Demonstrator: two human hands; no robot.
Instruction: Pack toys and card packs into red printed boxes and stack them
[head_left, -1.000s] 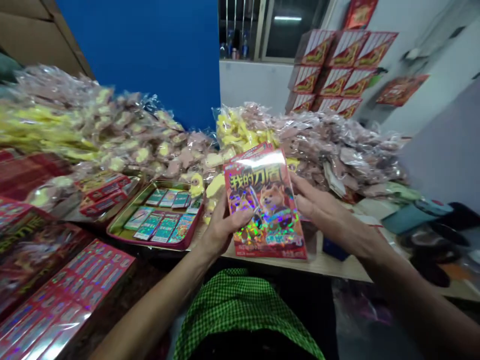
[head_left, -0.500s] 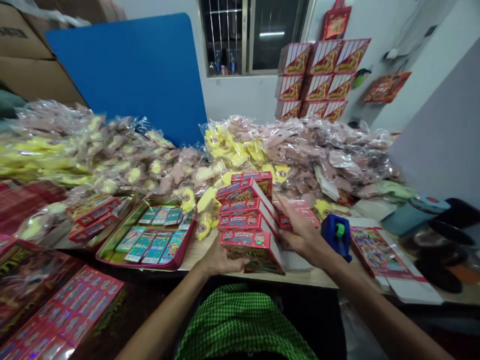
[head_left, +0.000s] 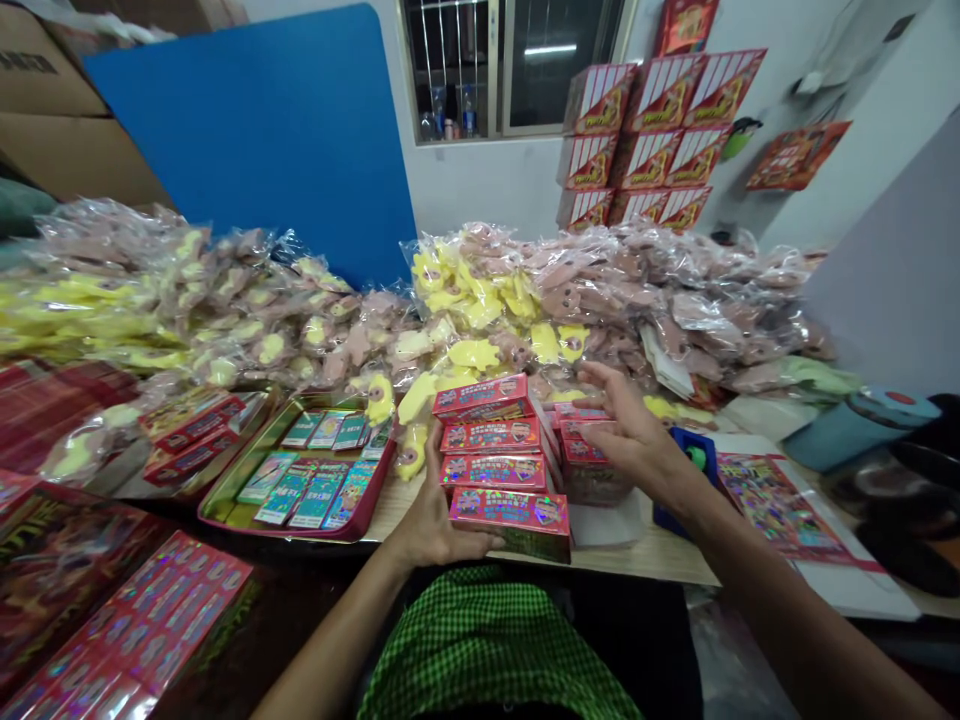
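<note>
A stack of shiny red card boxes (head_left: pixel 499 460) stands on the wooden table (head_left: pixel 645 555) in front of me. My left hand (head_left: pixel 435 510) cups its left side and lower edge, with the thumb along the bottom box. Just to the right stands a shorter stack of red boxes (head_left: pixel 592 465). My right hand (head_left: pixel 637 435) hovers at its top right, fingers spread and holding nothing. Its lower part is partly hidden behind the taller stack.
A tin tray of cards (head_left: pixel 296 505) lies left of the stacks. Behind rises a heap of bagged pink and yellow toys (head_left: pixel 622 300). A blue tape dispenser (head_left: pixel 682 480) and a printed sheet (head_left: pixel 780 510) lie to the right. Red boxes (head_left: pixel 645 130) are piled against the far wall.
The foil dog packet held up a second ago is out of view. The stack now shows its shiny front faces, and my right hand has lifted slightly off the boxes.
</note>
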